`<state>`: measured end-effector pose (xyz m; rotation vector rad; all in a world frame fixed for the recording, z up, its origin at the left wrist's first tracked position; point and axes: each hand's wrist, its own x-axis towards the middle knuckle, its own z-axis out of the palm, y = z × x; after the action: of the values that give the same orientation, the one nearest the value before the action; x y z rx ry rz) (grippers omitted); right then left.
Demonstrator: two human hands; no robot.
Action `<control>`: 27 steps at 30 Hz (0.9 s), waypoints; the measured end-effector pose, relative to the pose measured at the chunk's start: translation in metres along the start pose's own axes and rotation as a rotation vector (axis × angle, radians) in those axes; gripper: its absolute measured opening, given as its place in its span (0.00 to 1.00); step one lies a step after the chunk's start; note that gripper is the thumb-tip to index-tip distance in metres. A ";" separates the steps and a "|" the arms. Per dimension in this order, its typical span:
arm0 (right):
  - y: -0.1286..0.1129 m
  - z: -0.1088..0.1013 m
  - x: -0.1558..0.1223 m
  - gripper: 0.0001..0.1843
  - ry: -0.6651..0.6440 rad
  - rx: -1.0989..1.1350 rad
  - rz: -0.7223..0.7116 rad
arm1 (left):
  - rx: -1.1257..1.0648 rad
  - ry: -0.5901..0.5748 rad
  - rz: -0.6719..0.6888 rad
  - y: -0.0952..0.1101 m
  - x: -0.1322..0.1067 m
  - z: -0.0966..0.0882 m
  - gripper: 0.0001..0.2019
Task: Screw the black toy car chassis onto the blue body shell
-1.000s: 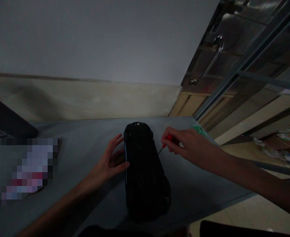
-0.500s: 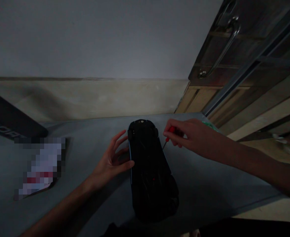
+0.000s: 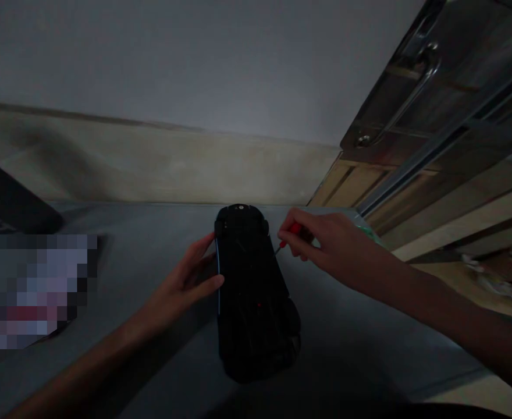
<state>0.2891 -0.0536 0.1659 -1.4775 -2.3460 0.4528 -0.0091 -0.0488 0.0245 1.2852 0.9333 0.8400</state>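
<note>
A toy car (image 3: 249, 279) lies upside down on the grey table, its dark underside and wheels facing up and a thin blue line along its left edge. My left hand (image 3: 195, 273) holds its left side, thumb on the upper edge and fingers partly hidden behind it. In my right hand (image 3: 315, 233) is a small screwdriver with a red handle (image 3: 294, 228), pinched between thumb and fingers. Its thin tip points down-left at the car's right edge; whether it touches is too dark to tell.
To the left lies a blurred-out flat packet (image 3: 50, 279) on the table (image 3: 160, 361), with a dark bottle (image 3: 11, 198) behind it. A wall (image 3: 195, 166) borders the table's back. On the right are a door with a metal handle (image 3: 402, 107) and something green (image 3: 369, 233).
My left fingers, spread apart before, have closed in on the car's left side. The screwdriver leans more towards the car. The head view has turned and tilted slightly.
</note>
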 end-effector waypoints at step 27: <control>0.003 0.000 0.003 0.08 0.022 -0.100 -0.115 | -0.161 0.071 -0.033 -0.039 -0.012 -0.008 0.42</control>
<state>0.2899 -0.0497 0.1647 -1.3736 -2.4528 0.2921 -0.0211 -0.0611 -0.0139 1.1048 0.9215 0.9210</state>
